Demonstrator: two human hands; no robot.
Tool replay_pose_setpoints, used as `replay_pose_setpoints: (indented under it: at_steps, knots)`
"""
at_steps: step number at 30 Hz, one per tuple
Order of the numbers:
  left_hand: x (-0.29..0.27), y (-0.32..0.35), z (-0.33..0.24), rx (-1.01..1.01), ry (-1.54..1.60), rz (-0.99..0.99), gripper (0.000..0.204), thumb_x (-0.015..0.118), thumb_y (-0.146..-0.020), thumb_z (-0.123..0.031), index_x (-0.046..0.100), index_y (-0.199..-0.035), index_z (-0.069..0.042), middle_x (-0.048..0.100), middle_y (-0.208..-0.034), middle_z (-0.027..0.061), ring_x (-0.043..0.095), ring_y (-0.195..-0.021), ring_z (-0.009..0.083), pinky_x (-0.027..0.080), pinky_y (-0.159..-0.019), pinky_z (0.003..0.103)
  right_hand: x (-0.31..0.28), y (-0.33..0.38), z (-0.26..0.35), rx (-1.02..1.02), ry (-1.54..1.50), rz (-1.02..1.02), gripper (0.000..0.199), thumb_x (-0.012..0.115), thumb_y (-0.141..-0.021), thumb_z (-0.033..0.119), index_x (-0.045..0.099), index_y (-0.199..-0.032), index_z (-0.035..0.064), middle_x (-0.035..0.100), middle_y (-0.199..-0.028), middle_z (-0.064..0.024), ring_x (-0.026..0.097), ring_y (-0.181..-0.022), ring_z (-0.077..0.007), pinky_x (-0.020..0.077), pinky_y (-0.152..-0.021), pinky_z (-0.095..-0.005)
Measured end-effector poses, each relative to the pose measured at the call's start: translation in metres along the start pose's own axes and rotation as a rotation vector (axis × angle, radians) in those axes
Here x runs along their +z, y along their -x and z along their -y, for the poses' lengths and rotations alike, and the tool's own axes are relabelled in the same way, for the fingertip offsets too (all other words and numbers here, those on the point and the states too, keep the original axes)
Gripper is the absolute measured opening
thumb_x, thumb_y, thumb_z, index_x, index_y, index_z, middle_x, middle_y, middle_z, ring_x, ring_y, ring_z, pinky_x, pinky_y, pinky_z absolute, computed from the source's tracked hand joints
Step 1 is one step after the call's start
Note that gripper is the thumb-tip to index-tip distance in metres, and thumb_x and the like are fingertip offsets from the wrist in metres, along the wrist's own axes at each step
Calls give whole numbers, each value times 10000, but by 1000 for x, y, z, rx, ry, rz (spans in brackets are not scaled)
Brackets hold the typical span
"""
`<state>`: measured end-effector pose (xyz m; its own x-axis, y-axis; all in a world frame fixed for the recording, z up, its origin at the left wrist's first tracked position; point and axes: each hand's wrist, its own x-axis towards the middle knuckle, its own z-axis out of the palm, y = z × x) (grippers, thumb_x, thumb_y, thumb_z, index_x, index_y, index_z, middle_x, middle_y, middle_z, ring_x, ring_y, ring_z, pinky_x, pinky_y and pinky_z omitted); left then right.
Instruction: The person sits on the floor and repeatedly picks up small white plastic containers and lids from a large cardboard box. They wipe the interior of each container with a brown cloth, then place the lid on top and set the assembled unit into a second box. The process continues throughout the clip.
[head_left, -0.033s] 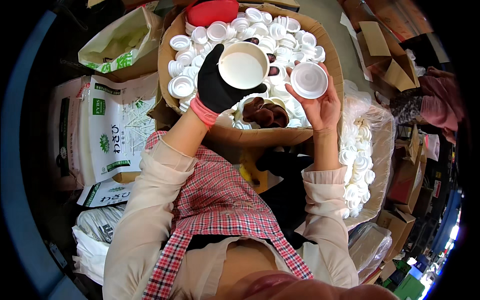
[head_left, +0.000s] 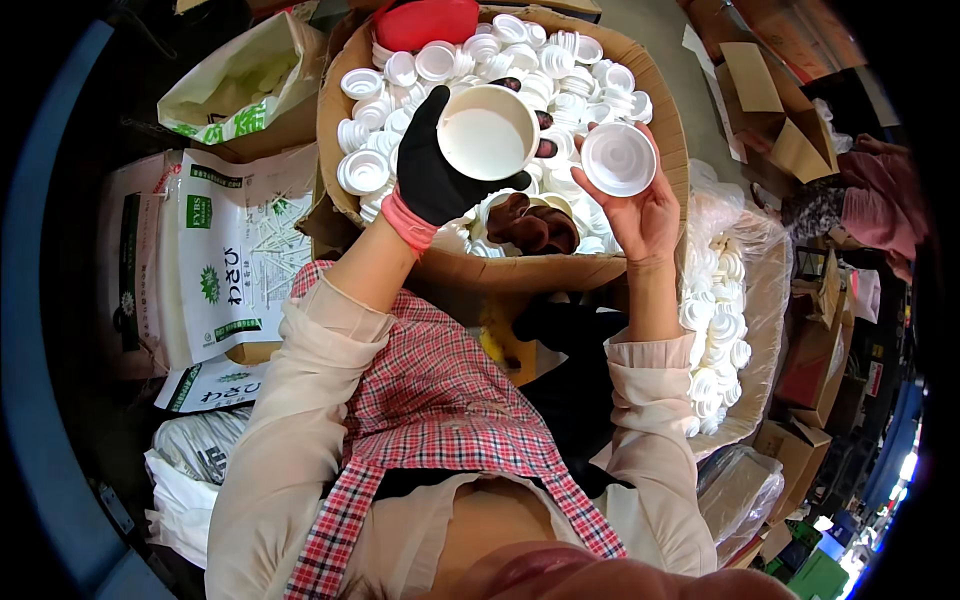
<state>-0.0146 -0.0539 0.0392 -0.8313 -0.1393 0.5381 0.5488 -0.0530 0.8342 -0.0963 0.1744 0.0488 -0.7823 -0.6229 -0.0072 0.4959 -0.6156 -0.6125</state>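
Over a big cardboard box (head_left: 667,110) full of white round ribbed plastic caps (head_left: 362,172), I have a piece in each hand. My left hand (head_left: 432,178), in a black glove with a pink band at the wrist, is closed around a cream-white round cup (head_left: 485,133), its wide face turned up. Bare-skinned, my right hand (head_left: 645,222) grips a smaller white plastic cap (head_left: 619,160) by its rim, facing up. The cup and the cap are apart. Just below the cup, a dark brown cloth bundle (head_left: 535,225) lies on the pile.
A red object (head_left: 428,25) rests at the box's far edge. On the right, a plastic-lined box (head_left: 765,370) holds more white caps. Printed white sacks (head_left: 215,300) and an open bag (head_left: 240,85) stand left. A person (head_left: 870,215) is at far right.
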Motion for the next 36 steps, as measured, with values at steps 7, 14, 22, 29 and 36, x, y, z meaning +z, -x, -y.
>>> replay_pose_setpoints:
  at_steps: [7, 14, 22, 29, 36]
  knots:
    - [-18, -3, 11, -583, 1376, 272, 766, 282, -929, -647, 307, -1420, -59, 448, -1335, 292, 472, -1197, 492, 550, -802, 512, -13, 0, -4, 138, -3, 14, 635, 369, -962, 537, 359, -1400, 76, 423, -1392, -196, 435, -1263, -378, 419, -1004, -505]
    - [-9, 5, 2, -611, 927, 158, 573, 549, -926, -291, 372, -1374, 19, 549, -1298, 136, 573, -1145, 227, 500, -927, 343, 1, 7, -2, -92, 430, 13, 573, 580, -879, 287, 411, -1364, 34, 502, -1317, -133, 496, -1202, -263, 433, -963, -417]
    - [-2, 22, 22, -490, 486, 219, 480, 516, -953, -220, 388, -1372, -23, 542, -1289, 83, 559, -1127, 174, 418, -1028, 340, 39, 20, -24, -512, 1397, 291, 650, 778, -669, 42, 541, -1273, 81, 522, -1277, -134, 513, -1160, -286, 459, -934, -331]
    - [7, 26, 22, -607, 401, 230, 523, 592, -906, -148, 382, -1370, -30, 535, -1292, 80, 550, -1137, 175, 423, -1023, 338, 39, 20, -31, -616, 1646, 267, 603, 809, -689, 110, 557, -1233, 54, 517, -1218, -136, 549, -1046, -255, 585, -672, -284]
    - [3, 24, 27, -660, 419, 219, 589, 668, -858, -75, 375, -1367, -38, 528, -1295, 76, 542, -1148, 176, 428, -1017, 337, 39, 16, -35, -644, 1675, 245, 599, 817, -677, 112, 561, -1213, 31, 524, -1182, -141, 546, -1019, -267, 560, -677, -306]
